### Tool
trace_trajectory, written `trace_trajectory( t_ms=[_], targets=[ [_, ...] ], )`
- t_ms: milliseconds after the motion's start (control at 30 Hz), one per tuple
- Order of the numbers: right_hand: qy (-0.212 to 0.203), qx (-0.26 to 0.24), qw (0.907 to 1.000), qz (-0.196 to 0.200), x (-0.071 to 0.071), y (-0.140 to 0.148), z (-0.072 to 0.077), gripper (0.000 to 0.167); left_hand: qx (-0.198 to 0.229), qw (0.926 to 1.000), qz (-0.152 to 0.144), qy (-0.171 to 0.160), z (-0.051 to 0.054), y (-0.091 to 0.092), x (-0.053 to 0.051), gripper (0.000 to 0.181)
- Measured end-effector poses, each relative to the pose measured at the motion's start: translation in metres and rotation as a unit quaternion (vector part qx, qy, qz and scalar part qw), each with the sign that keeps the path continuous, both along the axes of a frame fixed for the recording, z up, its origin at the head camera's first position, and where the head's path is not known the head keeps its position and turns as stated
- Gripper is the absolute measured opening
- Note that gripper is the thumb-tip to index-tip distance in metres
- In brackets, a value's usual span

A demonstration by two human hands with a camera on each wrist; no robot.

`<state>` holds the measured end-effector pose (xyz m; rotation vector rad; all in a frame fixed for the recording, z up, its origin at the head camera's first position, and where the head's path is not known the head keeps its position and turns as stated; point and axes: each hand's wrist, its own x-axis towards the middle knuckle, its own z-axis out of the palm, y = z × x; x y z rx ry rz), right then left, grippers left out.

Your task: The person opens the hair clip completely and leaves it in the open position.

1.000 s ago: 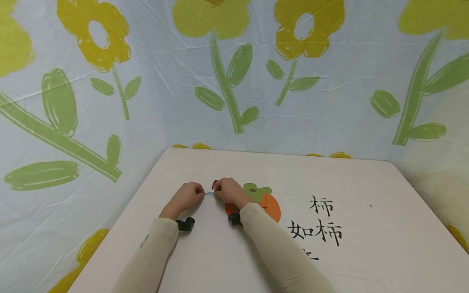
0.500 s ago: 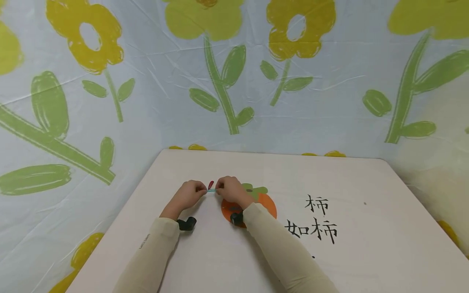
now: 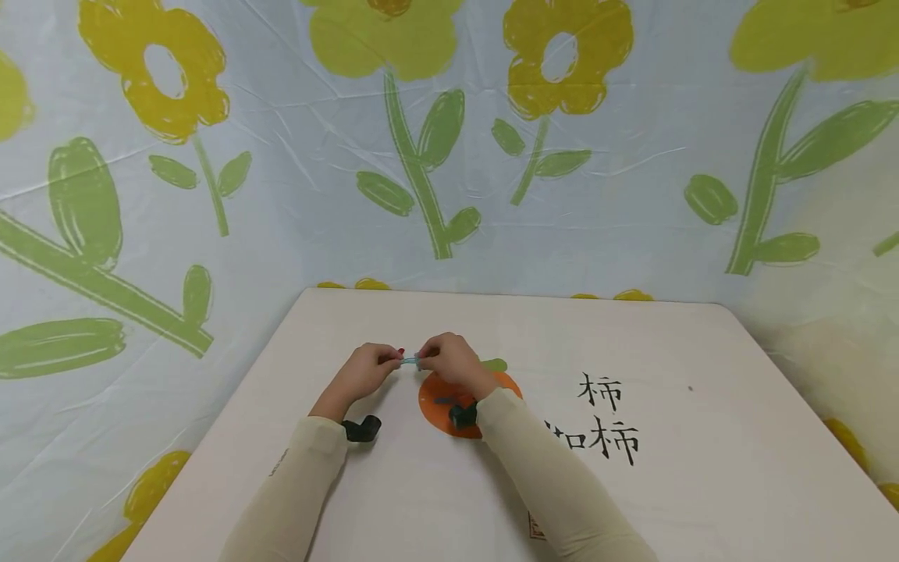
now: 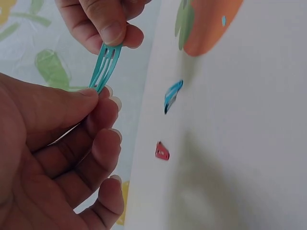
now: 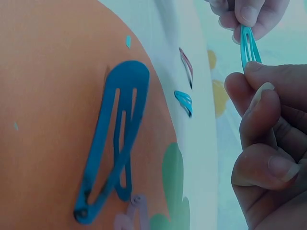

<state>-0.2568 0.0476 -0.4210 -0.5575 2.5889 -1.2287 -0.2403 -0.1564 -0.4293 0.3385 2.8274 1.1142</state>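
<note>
A teal hair clip [image 4: 106, 67] is stretched between both hands above the table. My left hand [image 4: 62, 139] pinches one end of it between thumb and index finger. The thumb and fingers of my right hand [image 4: 108, 21] pinch the other end. In the right wrist view the same clip [image 5: 248, 45] spans the gap between the left hand [image 5: 254, 14] and the right hand [image 5: 273, 139]. Below them on the table lie a blue clip [image 4: 171, 96] and a red clip [image 4: 162, 151]. A larger-looking dark blue clip [image 5: 98, 148] lies over the orange print, close to the right wrist camera.
Part of a pink clip [image 5: 139, 211] shows at the lower edge of the right wrist view. The pale table [image 3: 393, 484] bears a printed orange persimmon [image 3: 438, 406] and black characters [image 3: 611, 441]. A flowered cloth [image 3: 281, 195] hangs behind and left of it.
Both hands stay joined by the teal clip and have shifted slightly. The red clip beyond the fingers is now mostly hidden behind the left hand. The head view has turned slightly right.
</note>
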Motion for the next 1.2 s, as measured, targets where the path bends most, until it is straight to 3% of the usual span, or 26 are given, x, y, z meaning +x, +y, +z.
trace_trajectory(
  t_ms=[367,967,1200],
  targets=[
    [-0.006,-0.024,0.9996,0.011,0.0,0.024,-0.001,0.019,0.061,0.9975,-0.013,-0.033,-0.001,0.012,-0.001,0.023],
    [-0.057,-0.109,0.9911,-0.051,0.006,0.059,-0.003,0.011,0.137,0.9881,-0.039,-0.059,-0.005,0.045,-0.003,0.019],
    [-0.038,-0.112,0.9916,-0.052,0.011,0.073,-0.004,0.013,0.158,0.9831,-0.069,-0.062,-0.006,0.056,-0.003,0.022]
  ],
)
